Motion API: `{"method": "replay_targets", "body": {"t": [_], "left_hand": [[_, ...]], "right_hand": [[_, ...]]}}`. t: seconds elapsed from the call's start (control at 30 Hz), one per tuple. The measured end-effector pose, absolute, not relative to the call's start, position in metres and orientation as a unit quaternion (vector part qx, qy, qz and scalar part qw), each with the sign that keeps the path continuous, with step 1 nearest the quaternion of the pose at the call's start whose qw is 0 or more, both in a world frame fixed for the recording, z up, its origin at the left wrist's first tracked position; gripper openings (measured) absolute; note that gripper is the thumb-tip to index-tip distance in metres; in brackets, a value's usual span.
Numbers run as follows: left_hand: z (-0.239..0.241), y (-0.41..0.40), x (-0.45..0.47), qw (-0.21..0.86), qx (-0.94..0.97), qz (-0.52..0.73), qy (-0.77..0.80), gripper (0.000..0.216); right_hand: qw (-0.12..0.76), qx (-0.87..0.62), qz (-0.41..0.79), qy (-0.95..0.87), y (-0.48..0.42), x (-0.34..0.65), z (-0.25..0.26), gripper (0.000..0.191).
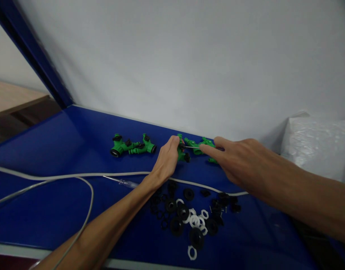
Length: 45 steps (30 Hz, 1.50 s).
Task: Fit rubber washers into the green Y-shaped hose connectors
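My left hand (168,154) is closed around a green Y-shaped hose splitter (181,154) with black valve knobs. In my right hand (235,155) is a screwdriver (193,147); its thin metal shaft points left and its tip meets a black knob on the held splitter. Fingers cover most of the screwdriver's handle. Just behind and between the hands lie more green splitters (197,147), partly hidden by my right hand. Left of my left hand, two further splitters, one (120,145) with a black-ringed opening and another (144,145), rest close together on the blue table (90,131).
Nearer me lie black rings (176,226), white ring nuts (194,221) and small black parts (217,208). A white cable (62,176) crosses the table beneath my left forearm. Beside it lies a clear-handled screwdriver (128,183). A plastic-wrapped bundle (315,146) stands right, against the pale wall (189,67).
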<state>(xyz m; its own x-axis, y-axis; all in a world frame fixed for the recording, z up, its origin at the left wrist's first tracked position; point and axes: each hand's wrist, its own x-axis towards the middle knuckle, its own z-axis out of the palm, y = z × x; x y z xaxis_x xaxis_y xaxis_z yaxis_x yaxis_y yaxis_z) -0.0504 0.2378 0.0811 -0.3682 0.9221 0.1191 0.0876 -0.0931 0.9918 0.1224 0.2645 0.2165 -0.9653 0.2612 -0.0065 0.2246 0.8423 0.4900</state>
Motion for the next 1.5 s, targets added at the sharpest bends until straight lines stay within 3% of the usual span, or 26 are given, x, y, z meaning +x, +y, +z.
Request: {"method": "replay_targets", "body": {"t": [0.3,0.43,0.53,0.8,0.9,1.03,1.1,1.27,1.5], "left_hand": [[0.090,0.234,-0.049,0.294,0.470,0.572,0.604,0.039],[0.091,0.233,-0.049,0.270,0.488,0.563,0.609,0.038],[0.092,0.234,-0.050,0.269,0.490,0.569,0.603,0.038],[0.092,0.234,-0.052,0.322,0.467,0.582,0.583,0.041],[0.091,0.235,-0.052,0.338,0.460,0.580,0.581,0.041],[0.089,0.236,-0.052,0.349,0.457,0.582,0.576,0.040],[0.088,0.237,-0.053,0.355,0.455,0.585,0.570,0.041],[0.086,0.238,-0.054,0.353,0.461,0.584,0.568,0.043],[0.083,0.238,-0.052,0.355,0.471,0.578,0.564,0.041]], "right_hand": [[-0.016,0.338,-0.094,0.936,0.271,0.112,0.225,0.021],[0.014,0.420,-0.306,0.854,0.274,0.111,0.226,0.027],[0.009,0.429,-0.371,0.824,0.276,0.114,0.225,0.029],[-0.017,0.336,-0.186,0.923,0.275,0.121,0.225,0.004],[-0.042,0.265,-0.038,0.963,0.274,0.124,0.225,0.012],[0.012,0.136,0.241,0.961,0.268,0.127,0.230,0.025],[0.020,0.074,0.324,0.943,0.265,0.127,0.228,0.033],[-0.009,0.021,0.393,0.919,0.264,0.126,0.213,0.035],[0.043,-0.024,0.375,0.926,0.269,0.124,0.222,0.032]]}}
